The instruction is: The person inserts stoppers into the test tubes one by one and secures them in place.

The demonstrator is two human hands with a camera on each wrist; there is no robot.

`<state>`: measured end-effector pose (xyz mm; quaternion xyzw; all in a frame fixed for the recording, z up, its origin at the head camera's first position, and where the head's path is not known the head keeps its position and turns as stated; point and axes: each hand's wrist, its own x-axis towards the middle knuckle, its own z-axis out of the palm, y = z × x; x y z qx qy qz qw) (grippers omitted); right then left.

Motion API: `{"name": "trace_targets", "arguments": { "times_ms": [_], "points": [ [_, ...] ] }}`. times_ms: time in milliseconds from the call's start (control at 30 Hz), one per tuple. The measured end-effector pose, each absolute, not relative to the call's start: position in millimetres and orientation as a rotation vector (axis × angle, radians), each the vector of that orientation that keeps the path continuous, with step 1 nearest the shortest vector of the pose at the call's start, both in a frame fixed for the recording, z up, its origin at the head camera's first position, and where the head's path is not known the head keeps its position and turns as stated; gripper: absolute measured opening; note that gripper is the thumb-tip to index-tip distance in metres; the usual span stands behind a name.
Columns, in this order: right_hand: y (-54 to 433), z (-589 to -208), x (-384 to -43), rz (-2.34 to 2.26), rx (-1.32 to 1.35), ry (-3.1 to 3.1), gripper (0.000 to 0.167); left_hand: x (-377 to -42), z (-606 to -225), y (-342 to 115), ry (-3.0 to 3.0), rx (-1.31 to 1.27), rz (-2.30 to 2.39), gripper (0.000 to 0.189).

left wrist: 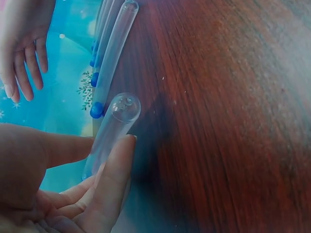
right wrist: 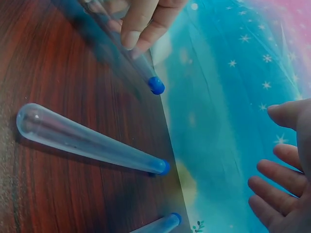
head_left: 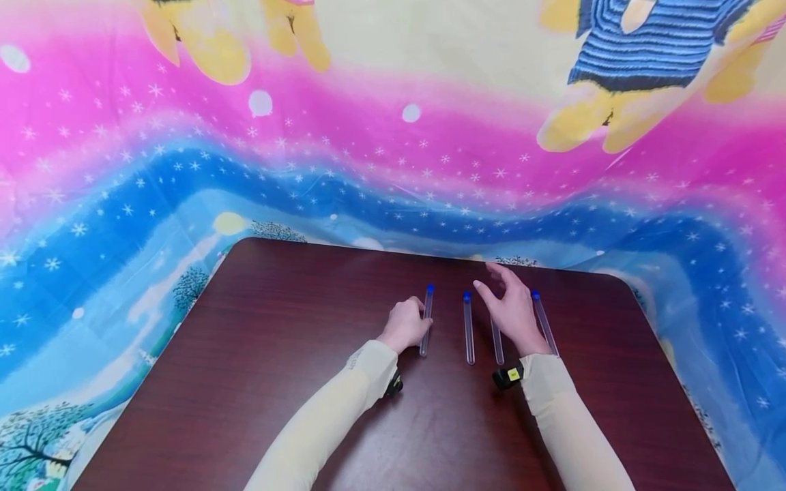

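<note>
My left hand (head_left: pixel 406 324) pinches a clear test tube (head_left: pixel 428 305) with a blue cap between thumb and fingers, the cap pointing away from me. In the left wrist view the tube's rounded end (left wrist: pixel 125 108) sticks out past the fingertips. To its right a second capped tube (head_left: pixel 469 334) lies on the table. My right hand (head_left: pixel 511 310) hovers over a third tube (head_left: pixel 497 346), hiding its upper part, with fingers spread and nothing held. Just right of that hand lies another tube (head_left: pixel 543 320), its lower end close by the wrist.
The dark wooden table (head_left: pixel 258 341) has rounded far corners. Behind it hangs a cloth (head_left: pixel 368 150) printed with snowflakes and cartoon figures, reaching down around the table's edges. A small black camera (head_left: pixel 507 376) is strapped at the right wrist.
</note>
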<state>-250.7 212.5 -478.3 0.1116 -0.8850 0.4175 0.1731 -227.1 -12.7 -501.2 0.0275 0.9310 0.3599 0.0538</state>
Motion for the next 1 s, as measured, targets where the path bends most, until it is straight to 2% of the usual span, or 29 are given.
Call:
{"name": "trace_targets", "arguments": {
  "times_ms": [667, 1000],
  "points": [
    [214.8, -477.4, -250.0, 1.178, 0.317, -2.564, 0.055, -231.6, -513.0, 1.6, 2.890, 0.086, 0.993, 0.033],
    [219.2, -470.5, -251.4, 1.113, 0.314, -2.564, 0.056, -230.7, -495.2, -8.8, 2.908, 0.026, 0.993, 0.045]
  ]
}}
